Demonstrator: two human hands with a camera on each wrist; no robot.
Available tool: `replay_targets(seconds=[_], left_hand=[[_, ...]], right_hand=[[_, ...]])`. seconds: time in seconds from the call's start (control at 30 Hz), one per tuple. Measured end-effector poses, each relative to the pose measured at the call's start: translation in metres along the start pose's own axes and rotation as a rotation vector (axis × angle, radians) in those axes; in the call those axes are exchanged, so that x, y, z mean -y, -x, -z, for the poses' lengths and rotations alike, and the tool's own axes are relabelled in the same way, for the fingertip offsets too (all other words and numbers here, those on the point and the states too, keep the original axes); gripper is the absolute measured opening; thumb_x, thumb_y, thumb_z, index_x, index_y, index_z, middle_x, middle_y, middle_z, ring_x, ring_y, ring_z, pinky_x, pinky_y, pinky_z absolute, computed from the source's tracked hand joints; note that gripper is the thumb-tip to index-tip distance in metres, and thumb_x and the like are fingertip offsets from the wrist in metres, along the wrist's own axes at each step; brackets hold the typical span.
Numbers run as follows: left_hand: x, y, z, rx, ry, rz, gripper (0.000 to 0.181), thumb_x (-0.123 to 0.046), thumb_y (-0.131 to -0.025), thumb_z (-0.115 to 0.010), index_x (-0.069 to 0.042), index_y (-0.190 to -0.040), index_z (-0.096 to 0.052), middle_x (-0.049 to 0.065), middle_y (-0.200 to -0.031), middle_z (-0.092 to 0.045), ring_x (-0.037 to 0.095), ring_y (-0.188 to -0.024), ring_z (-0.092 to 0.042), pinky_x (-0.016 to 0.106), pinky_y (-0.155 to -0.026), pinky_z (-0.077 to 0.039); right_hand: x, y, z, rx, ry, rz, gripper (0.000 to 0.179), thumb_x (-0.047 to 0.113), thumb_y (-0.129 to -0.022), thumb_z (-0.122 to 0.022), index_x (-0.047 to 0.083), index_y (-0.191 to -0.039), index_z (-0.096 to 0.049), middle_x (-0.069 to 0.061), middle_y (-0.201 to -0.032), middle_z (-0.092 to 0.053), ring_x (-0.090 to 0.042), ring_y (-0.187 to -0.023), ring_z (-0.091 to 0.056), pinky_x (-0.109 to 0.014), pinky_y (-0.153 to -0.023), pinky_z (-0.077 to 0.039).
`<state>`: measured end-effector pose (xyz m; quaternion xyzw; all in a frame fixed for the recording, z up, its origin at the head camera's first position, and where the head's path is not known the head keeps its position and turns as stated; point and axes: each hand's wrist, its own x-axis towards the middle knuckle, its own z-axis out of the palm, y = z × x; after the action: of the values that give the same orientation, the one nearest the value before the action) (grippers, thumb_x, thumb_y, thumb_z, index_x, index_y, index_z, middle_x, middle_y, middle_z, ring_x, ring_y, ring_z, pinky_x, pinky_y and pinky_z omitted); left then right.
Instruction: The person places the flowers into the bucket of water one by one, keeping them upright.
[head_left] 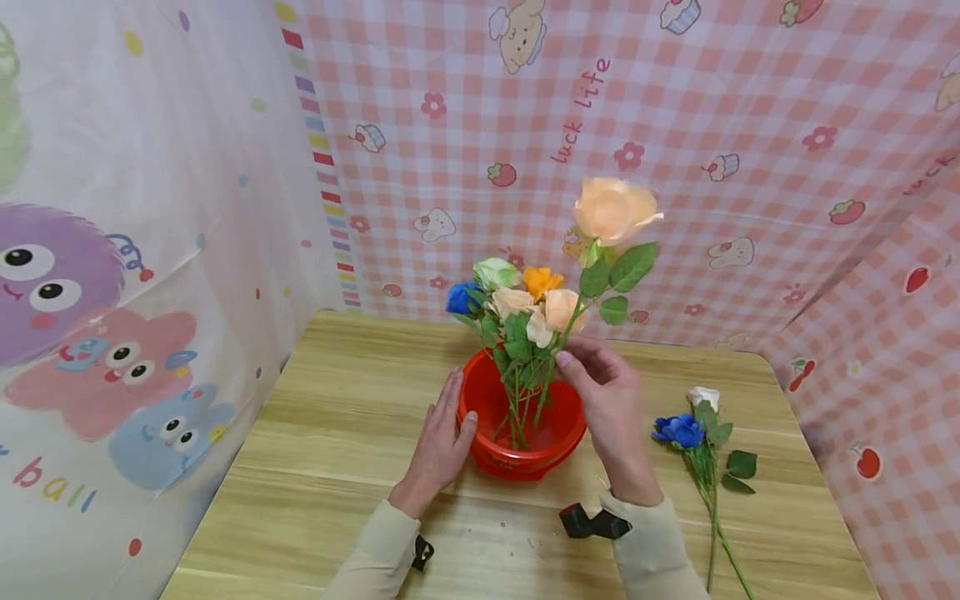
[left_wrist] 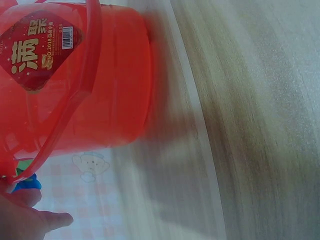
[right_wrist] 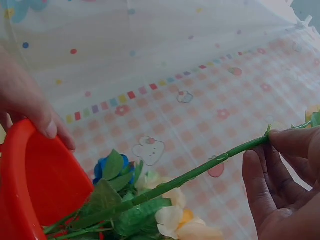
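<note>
My right hand pinches the green stem of a tall peach rose between thumb and fingers. The stem slants down into a red bucket, and its bloom rises above the other flowers. My left hand rests on the bucket's left side, fingers straight along it and thumb at the rim. Inside the bucket stand several artificial flowers: a blue one, a pale green one, an orange one and peach roses. Their stems lean against each other.
On the table's right lie a blue flower and a white flower with leaves and long stems. Wood-grain tabletop surrounds the bucket. A checked cloth hangs behind, and a cartoon-printed sheet hangs at left.
</note>
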<state>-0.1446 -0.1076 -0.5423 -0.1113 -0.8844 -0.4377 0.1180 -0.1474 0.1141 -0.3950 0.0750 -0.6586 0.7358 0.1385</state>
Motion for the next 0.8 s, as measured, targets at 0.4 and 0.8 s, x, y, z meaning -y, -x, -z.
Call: replay_targets(seconds=[0.4, 0.8], left_hand=[[-0.001, 0.000, 0.000, -0.002, -0.002, 0.003, 0.064, -0.024, -0.107, -0.049, -0.003, -0.164, -0.026, 0.008, -0.171, -0.024, 0.031, -0.154, -0.029, 0.071, -0.117, -0.024], [-0.001, 0.000, 0.001, 0.004, -0.007, -0.005, 0.065, -0.028, -0.107, -0.047, -0.004, -0.164, -0.026, 0.008, -0.171, -0.023, 0.031, -0.154, -0.029, 0.072, -0.116, -0.025]], right_hand=[[-0.022, -0.001, -0.021, 0.096, 0.102, -0.004, 0.020, 0.000, -0.094, -0.073, -0.006, -0.113, -0.071, -0.016, -0.097, -0.072, -0.018, -0.080, -0.069, -0.029, -0.074, -0.061], [-0.053, -0.002, -0.033, 0.137, 0.271, -0.057, 0.017, 0.006, -0.093, -0.074, 0.001, -0.110, -0.074, -0.011, -0.095, -0.074, -0.018, -0.081, -0.067, -0.023, -0.074, -0.056]])
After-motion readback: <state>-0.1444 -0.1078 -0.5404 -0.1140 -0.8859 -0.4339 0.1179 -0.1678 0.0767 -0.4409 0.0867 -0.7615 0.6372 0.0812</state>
